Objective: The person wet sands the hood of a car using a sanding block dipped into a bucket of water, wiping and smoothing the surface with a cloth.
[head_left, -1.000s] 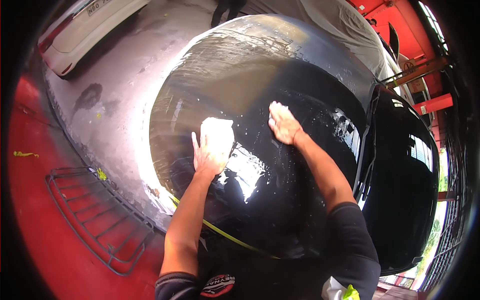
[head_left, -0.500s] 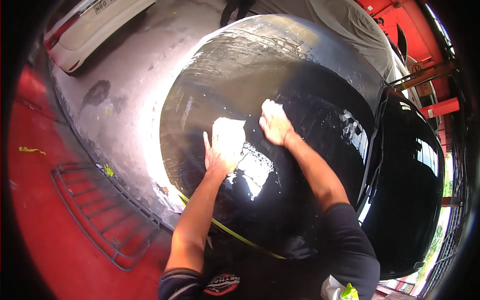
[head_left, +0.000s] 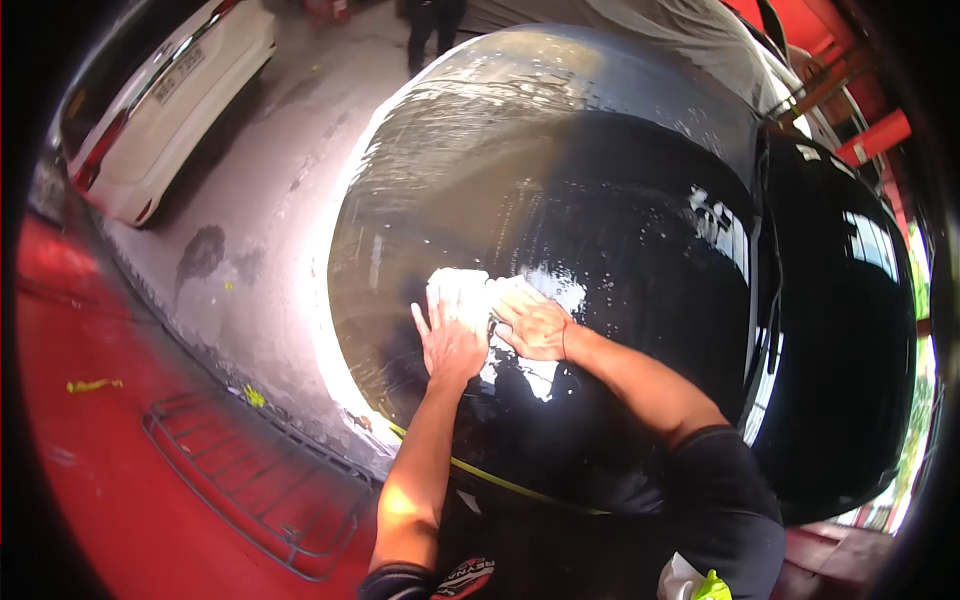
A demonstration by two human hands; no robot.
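A glossy dark car hood (head_left: 640,300) with wet streaks and bright reflections lies under both hands. My left hand (head_left: 455,335) is flat on it with fingers spread, over a white, overexposed patch that looks like a cloth (head_left: 460,284). Just right of it, my right hand (head_left: 530,320) rests palm down, fingers stretched toward the left hand, with the tips beside the white patch. Whether anything lies beneath the right palm cannot be seen. Yellow tape (head_left: 520,489) runs along the near edge of the hood.
The dark windshield (head_left: 835,320) is at the right. A white car (head_left: 185,110) stands at the upper left, and a person (head_left: 432,28) in dark clothes at the top. A metal rack (head_left: 250,480) lies on the red floor (head_left: 120,480). Grey sheeting (head_left: 660,35) covers something behind.
My right hand has come down and left across the hood, close beside my left hand, and its fingers have straightened. The view has shifted, while my left hand stays on the white patch.
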